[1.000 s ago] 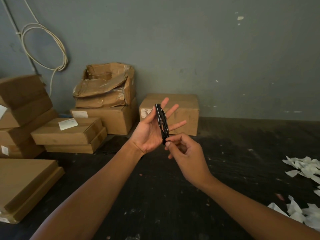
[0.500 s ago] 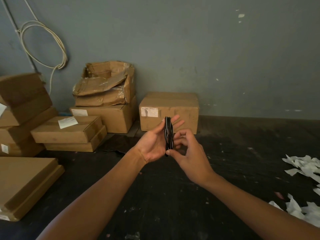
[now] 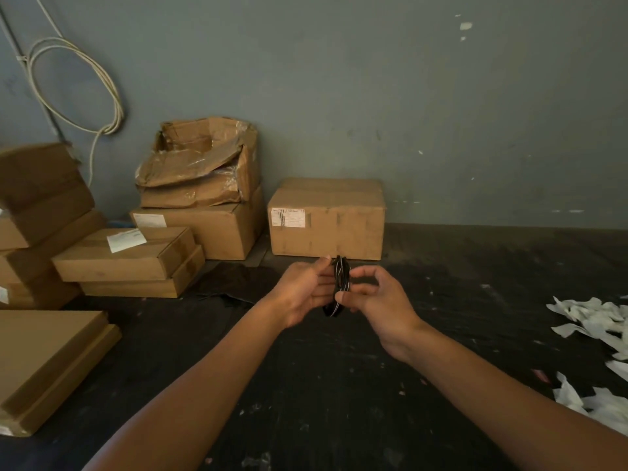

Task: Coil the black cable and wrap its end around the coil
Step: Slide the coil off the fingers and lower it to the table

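The black cable (image 3: 341, 278) is a narrow, flattened coil standing upright between my two hands, a little above the dark floor. My left hand (image 3: 302, 292) cups it from the left, fingers around its upper half. My right hand (image 3: 377, 297) pinches the lower part of the coil between thumb and forefinger. The coil's bottom loop (image 3: 331, 311) sticks out below both hands. The cable's loose end is not distinguishable.
A closed cardboard box (image 3: 328, 220) stands just behind the hands against the grey wall. More boxes (image 3: 200, 198) are stacked at the left, flat cartons (image 3: 47, 362) at the near left. Torn white paper (image 3: 598, 321) litters the floor at the right. A pale cable loop (image 3: 78, 86) hangs on the wall.
Both hands have come down with the coil, from in front of the box to just above the floor. My left fingers have closed around the coil; my right hand's pinch stays on it.
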Available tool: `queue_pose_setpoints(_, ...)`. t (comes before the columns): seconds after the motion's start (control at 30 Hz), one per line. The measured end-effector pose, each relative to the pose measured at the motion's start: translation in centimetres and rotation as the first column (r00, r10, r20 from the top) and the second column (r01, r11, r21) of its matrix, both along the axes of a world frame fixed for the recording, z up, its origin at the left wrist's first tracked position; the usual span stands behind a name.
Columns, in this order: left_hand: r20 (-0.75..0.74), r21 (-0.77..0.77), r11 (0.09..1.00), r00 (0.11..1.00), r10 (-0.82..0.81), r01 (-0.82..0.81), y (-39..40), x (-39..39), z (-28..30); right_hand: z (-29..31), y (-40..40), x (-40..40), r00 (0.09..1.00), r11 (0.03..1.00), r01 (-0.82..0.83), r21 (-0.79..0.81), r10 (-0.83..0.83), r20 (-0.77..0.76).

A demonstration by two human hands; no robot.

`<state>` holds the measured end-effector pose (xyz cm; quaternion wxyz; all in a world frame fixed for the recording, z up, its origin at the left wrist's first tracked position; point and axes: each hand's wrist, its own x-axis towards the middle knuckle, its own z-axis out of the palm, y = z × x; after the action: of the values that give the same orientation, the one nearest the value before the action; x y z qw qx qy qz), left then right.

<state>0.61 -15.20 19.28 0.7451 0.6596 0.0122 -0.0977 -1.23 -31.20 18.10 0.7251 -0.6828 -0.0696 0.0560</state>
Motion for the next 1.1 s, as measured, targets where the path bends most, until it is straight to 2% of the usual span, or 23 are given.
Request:
queue_pose_setpoints(0.07, 0.136, 0.102, 0.991, 0.988, 0.073, -0.087, -0.5, -0.5, -0.9, -0.4, -0.1, 0.3, 0.995, 0.995, 0.031, 0.090, -0.022, -0.093)
queue_pose_setpoints(0.13, 0.315, 0.205, 0.959, 0.940, 0.127, -0.198, -0.7, -0.9, -1.9, -0.7, -0.4, 0.8, 0.977, 0.981, 0.060, 0.185, -0.020, -0.211)
queue_pose_setpoints(0.2, 0.491, 0.346, 0.906, 0.870, 0.048, -0.245, -0.6, -1.4, -3.0, -0.8, -0.9, 1.3, 0.940, 0.949, 0.111, 0.295, -0.004, -0.341)
queue_pose_setpoints(0.3, 0.595, 0.506, 0.830, 0.791, -0.140, -0.234, -0.7, -2.4, -5.2, -0.9, -1.5, 1.9, 0.889, 0.890, 0.182, 0.417, 0.032, -0.456)
queue_pose_setpoints(0.43, 0.705, 0.524, 0.785, 0.685, -0.183, -0.330, -1.0, -2.8, -7.0, -1.4, -1.8, 2.0, 0.852, 0.858, 0.247, 0.450, 0.029, -0.522)
queue_pose_setpoints(0.67, 0.818, 0.447, 0.776, 0.554, -0.153, -0.445, -1.5, -2.9, -8.0, -2.7, -2.4, 1.2, 0.815, 0.842, 0.247, 0.479, 0.087, -0.573)
queue_pose_setpoints(0.8, 0.809, 0.488, 0.753, 0.553, -0.201, -0.442, -2.0, -3.2, -8.6, -3.8, -2.9, 0.7, 0.784, 0.865, 0.229, 0.445, 0.107, -0.612)
queue_pose_setpoints(0.93, 0.792, 0.526, 0.731, 0.564, -0.235, -0.435, -2.5, -3.2, -9.9, -5.0, -4.2, -0.1, 0.774, 0.932, 0.122, 0.341, 0.125, -0.620)
queue_pose_setpoints(1.0, 0.773, 0.546, 0.725, 0.587, -0.241, -0.420, -2.7, -3.3, -10.6, -5.9, -5.3, -0.5, 0.788, 0.967, 0.053, 0.248, 0.112, -0.606)
queue_pose_setpoints(1.1, 0.726, 0.589, 0.704, 0.643, -0.244, -0.397, -2.8, -3.3, -11.6, -7.5, -7.4, -1.2, 0.823, 0.999, -0.037, 0.025, 0.045, -0.567)
